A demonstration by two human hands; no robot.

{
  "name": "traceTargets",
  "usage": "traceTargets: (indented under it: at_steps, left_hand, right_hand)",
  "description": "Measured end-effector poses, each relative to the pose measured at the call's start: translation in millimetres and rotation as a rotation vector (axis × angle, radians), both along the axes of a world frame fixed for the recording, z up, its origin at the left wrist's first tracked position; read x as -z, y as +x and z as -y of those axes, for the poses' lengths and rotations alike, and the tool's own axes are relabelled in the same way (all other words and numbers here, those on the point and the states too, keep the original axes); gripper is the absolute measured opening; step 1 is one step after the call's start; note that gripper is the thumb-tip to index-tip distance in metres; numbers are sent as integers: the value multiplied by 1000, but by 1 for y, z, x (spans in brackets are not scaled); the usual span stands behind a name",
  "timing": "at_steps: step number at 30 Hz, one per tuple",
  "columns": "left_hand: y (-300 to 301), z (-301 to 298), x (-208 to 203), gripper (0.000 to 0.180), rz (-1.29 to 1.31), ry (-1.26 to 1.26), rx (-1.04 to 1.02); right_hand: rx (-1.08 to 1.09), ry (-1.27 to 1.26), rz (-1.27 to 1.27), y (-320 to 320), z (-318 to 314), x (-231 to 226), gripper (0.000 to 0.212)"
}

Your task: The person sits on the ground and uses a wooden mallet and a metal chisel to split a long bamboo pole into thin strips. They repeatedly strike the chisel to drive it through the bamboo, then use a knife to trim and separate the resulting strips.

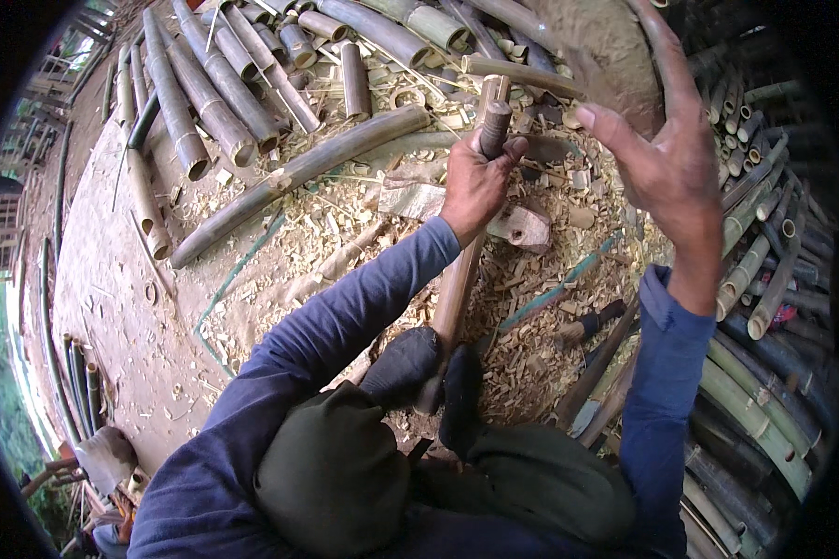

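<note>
The left grip [480,186] is closed around a short, round brown stick [497,119], and its top end pokes up past the thumb. The stick is right by the top end of a long brown pole [460,289]. The pole runs down from the hand, and its low end sits between two dark feet [405,363], with little room on each side.

The right grip [676,172] is up high on the right, well apart from the left one. Its thumb points in, with a wide gap to the long finger. A blurry brown shape [620,51] is there too, but I cannot tell if the hand holds it.

A pale wood block [522,229] lies by the left wrist, with wood chips [541,373] all around. A long bent bamboo [298,177] makes an edge up and to the left. Past it, more bamboo poles [219,84] lie close together. On the far left is a wide stretch of brown ground [112,326]. A bamboo pile [755,419] crowds the right side, close to the right sleeve [667,391].
</note>
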State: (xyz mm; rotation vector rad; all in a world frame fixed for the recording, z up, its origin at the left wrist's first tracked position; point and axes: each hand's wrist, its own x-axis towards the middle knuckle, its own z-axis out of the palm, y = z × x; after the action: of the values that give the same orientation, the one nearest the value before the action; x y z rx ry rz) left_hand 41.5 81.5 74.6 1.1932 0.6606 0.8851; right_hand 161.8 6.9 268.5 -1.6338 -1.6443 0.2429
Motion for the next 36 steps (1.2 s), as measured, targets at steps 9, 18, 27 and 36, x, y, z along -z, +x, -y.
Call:
traceTargets:
  at_steps: [9,18,27,36]
  left_hand:
    - [-23,-20,-3,14,71,-339,-141]
    - [-67,-80,81,39,391,-991,-283]
    - [-63,-81,98,35,358,-983,-265]
    - [-73,-96,87,32,310,-991,-151]
  right_hand:
    - [-46,-298,-104,-1,11,36,97]
    - [389,-414,-514,46,75,158,107]
    - [361,-563,-694,43,15,199,57]
    - [316,-479,-1159,14,-56,220,48]
